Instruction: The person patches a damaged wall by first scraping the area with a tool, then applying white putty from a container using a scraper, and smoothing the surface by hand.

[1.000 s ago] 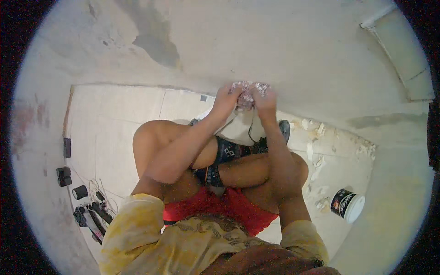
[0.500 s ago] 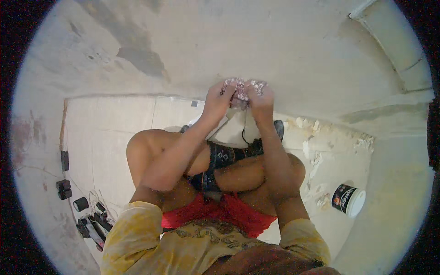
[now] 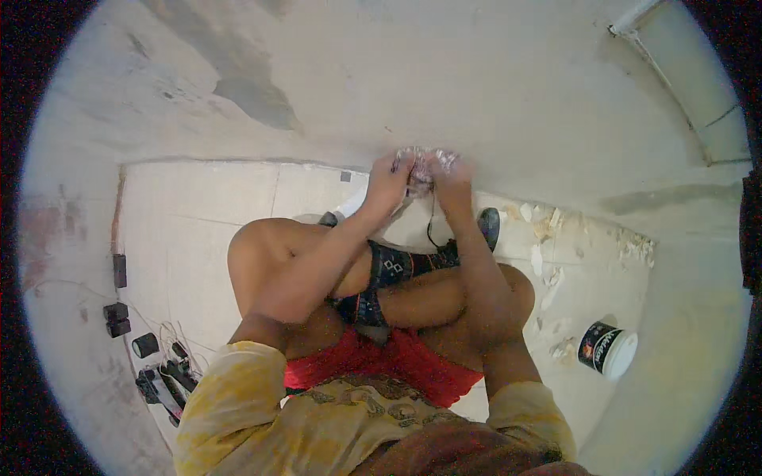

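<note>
Out in front of my crossed legs, my two hands grip one crumpled piece of shiny, speckled reddish-and-white material (image 3: 423,164). It looks like patterned cloth or wrapping; I cannot tell which. My left hand (image 3: 386,181) is closed on its left side. My right hand (image 3: 454,176), smeared by motion, is closed on its right side. Below the bundle, between my forearms, a thin dark cord (image 3: 431,226) hangs down toward my shin. Patterned black socks (image 3: 389,266) cover my lower legs. What the fingers do inside the bundle is hidden.
The pale wall (image 3: 476,87) rises just beyond my hands. To the right, a black-and-white bucket (image 3: 608,350) stands near peeled paint flakes (image 3: 548,278). At left lie black blocks (image 3: 117,319), tangled cables (image 3: 171,349) and a dark tool-like object (image 3: 163,389). A small grey square (image 3: 345,177) is by the wall's foot.
Both hands and the bundle have come slightly lower and to the right in the picture, while the whole view has also shifted slightly. Both hands keep their hold.
</note>
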### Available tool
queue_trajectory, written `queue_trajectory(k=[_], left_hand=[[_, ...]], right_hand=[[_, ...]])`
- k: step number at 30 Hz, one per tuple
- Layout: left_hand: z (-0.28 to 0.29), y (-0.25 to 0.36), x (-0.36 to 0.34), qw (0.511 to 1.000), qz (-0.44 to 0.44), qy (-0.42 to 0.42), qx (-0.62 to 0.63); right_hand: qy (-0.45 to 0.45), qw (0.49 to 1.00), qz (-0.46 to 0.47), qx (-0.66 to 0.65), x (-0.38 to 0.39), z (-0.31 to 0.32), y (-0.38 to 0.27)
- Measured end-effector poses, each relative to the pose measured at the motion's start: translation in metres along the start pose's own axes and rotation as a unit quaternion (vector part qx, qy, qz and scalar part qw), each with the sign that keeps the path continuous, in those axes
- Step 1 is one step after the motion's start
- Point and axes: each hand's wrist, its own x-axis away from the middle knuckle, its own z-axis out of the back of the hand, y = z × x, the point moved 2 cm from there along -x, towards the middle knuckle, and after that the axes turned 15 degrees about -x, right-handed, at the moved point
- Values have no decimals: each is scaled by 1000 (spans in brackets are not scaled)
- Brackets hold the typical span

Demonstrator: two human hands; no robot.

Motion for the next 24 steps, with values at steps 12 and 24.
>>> queue_trajectory(k=[12,24], left_hand=[[-6,-11,-6,998,-37,34,-50],[-6,-7,-7,998,-8,16,-55]], right_hand=[[-74,997,1,-6,-2,4,-5],[14,999,34,-12,4,-1,9]])
